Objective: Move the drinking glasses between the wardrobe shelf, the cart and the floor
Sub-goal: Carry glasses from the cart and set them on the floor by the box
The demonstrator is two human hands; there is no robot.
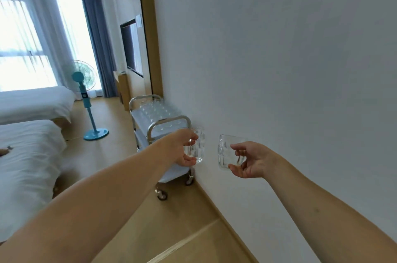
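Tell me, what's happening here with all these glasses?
A person is carrying two clear drinking glasses, one gripped in the left hand and one in the right hand, both held out in the air. Ahead, against the white wall, stands a metal cart whose top shelf holds many more glasses.

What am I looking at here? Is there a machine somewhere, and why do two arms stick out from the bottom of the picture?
There is no machine: a person wears a camera on the head, so you see their own arms from above. The left hand holds one clear drinking glass, and the right hand holds another glass. Ahead, against the white wall, stands a metal cart with many more glasses on its top shelf. Beds and a blue fan are on the left.
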